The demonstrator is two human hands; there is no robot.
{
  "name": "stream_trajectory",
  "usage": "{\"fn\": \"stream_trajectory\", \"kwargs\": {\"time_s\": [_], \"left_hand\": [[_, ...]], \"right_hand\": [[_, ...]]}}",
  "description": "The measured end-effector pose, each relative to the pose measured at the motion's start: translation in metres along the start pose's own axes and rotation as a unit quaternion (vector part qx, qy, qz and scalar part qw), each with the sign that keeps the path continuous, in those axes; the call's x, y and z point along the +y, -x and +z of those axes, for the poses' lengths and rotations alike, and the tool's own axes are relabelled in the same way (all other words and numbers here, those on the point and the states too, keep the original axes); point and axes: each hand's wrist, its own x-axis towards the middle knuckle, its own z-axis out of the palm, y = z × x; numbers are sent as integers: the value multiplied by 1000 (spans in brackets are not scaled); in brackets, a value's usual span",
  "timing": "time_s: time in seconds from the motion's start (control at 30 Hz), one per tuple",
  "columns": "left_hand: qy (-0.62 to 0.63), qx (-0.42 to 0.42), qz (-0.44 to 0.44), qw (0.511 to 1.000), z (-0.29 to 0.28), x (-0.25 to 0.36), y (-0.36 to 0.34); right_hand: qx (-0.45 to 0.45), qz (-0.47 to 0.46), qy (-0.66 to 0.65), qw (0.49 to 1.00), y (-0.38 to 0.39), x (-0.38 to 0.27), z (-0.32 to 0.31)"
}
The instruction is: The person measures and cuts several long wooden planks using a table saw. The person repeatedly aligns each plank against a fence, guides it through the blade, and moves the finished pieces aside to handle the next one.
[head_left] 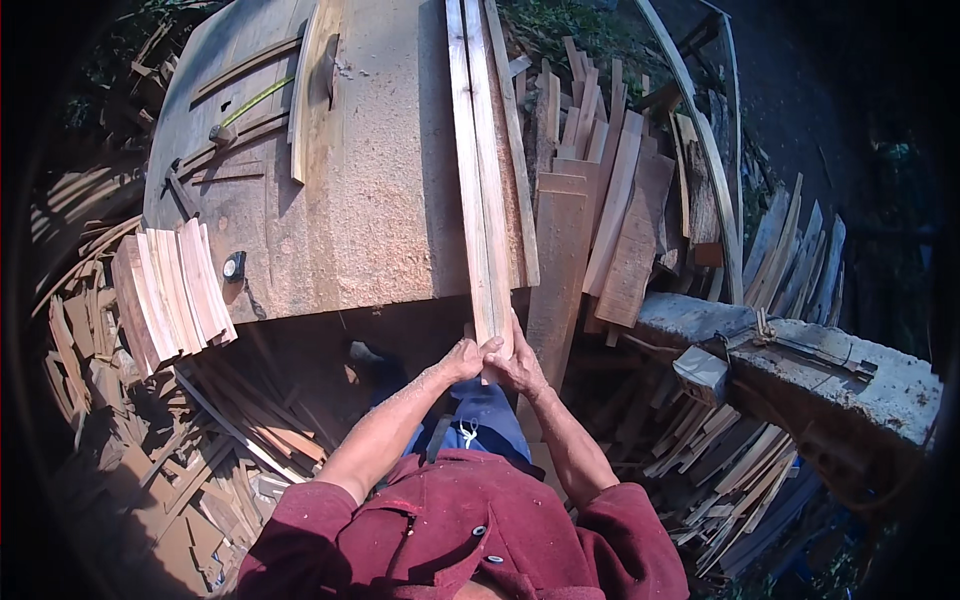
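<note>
Two long, pale wooden strips (479, 190) lie side by side along the right edge of a sawdust-covered work table (385, 200), a dark line between them. Their near ends stick out past the table's front edge toward my body. My left hand (463, 361) is closed on the left side of these ends, its thumb across the top. Wrapped round the right side is my right hand (522, 366), its fingers partly hidden beneath the wood. Another narrow board (515, 150) rests just to the right of the strips, along the table edge.
A dark upright saw blade (330, 72) stands beside a board (311, 110) on the table. Further left lie a hammer (181, 192), an extended yellow tape measure (258, 102), a small round black-and-white object (234, 266) and stacked slats (172, 295). Planks (615, 215) lean right, near a concrete ledge (800, 350).
</note>
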Motion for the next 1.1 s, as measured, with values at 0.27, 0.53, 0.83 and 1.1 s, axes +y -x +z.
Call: {"fn": "stream_trajectory", "kwargs": {"time_s": [0.27, 0.53, 0.83, 1.1], "left_hand": [[5, 43, 20, 999, -11, 26, -43], [82, 22, -47, 995, -7, 14, 0], [-191, 67, -147, 968, -96, -146, 95], [-198, 129, -171, 957, -129, -167, 132]], "right_hand": [[-17, -5, -165, 986, -42, -14, -18], [126, 55, -293, 946, 39, 49, -59], [553, -158, -501, 647, 164, 73, -216], [744, -238, -168, 601, 114, 103, -238]]}}
